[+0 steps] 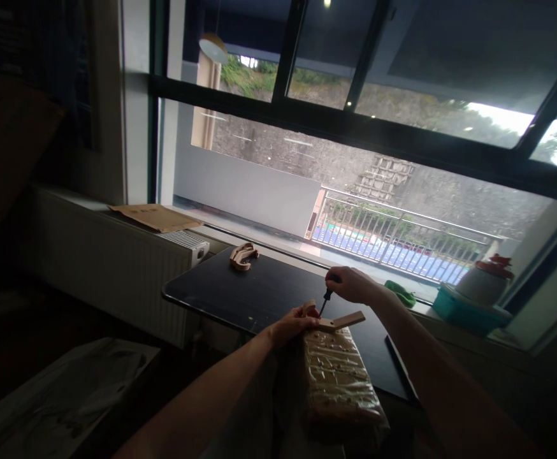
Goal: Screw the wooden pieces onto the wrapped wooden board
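My right hand (348, 284) is closed around the handle of a screwdriver (325, 299), whose shaft slants down to a wooden piece. That wooden piece (343, 320) has a flat arm pointing right and a dark hole near its middle. My left hand (295, 324) grips its left end, fingers wrapped about it, beside a small red part (313, 313). Under the wood lies a box wrapped in clear plastic (338, 376). Where the screwdriver's tip meets the piece is too small to make out exactly.
On the dark table (202, 287) rest curved wooden parts (244, 256). A radiator (116, 255) with flat cardboard (157, 217) on top stands left. Along the window sill are a green cloth (400, 293) and a teal container (470, 310) with a grey, red-topped object (486, 280).
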`<act>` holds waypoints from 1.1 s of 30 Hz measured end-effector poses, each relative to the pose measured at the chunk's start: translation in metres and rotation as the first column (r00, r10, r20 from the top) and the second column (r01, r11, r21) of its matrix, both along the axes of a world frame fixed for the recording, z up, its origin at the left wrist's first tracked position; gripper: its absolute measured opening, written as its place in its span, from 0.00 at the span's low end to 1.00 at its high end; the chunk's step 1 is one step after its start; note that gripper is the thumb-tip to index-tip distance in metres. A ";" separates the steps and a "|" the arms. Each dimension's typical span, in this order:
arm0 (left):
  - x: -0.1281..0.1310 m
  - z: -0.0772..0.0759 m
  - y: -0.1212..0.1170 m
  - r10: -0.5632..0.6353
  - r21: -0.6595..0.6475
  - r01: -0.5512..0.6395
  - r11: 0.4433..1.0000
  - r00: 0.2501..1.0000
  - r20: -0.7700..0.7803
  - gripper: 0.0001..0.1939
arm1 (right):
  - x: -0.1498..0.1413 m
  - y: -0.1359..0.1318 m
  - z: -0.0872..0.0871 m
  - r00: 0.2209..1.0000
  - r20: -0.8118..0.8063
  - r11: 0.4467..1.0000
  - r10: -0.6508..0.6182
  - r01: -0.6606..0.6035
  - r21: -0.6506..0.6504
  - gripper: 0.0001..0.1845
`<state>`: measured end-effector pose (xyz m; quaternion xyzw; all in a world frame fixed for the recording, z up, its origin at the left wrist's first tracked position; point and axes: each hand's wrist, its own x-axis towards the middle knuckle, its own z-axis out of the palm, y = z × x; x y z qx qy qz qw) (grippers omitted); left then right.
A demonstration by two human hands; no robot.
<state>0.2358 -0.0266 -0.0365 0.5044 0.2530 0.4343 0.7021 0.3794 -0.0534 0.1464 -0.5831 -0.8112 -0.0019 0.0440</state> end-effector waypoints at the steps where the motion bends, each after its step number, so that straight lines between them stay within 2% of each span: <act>1: 0.000 0.000 0.000 -0.001 -0.003 0.001 1.000 1.000 -0.001 0.17 | 0.000 0.000 -0.001 1.000 -0.003 1.000 0.005 -0.005 -0.002 0.12; 10: 0.000 -0.001 0.001 -0.010 -0.015 0.010 1.000 1.000 0.027 0.18 | 0.001 0.000 -0.012 0.998 -0.002 0.997 -0.062 0.062 0.045 0.16; 20: -0.002 0.001 -0.001 -0.017 -0.036 0.018 0.999 0.999 0.032 0.18 | 0.002 -0.002 0.000 0.995 -0.083 0.998 0.057 -0.057 0.009 0.14; 27: 0.001 0.000 -0.001 -0.003 -0.038 0.004 0.999 0.999 0.048 0.18 | 0.001 0.000 -0.008 0.996 -0.090 0.998 0.028 -0.022 0.065 0.16; 33: 0.000 0.000 0.000 -0.001 -0.041 0.003 0.999 0.999 0.045 0.18 | 0.004 0.001 -0.004 0.996 -0.082 0.998 0.041 -0.036 0.056 0.16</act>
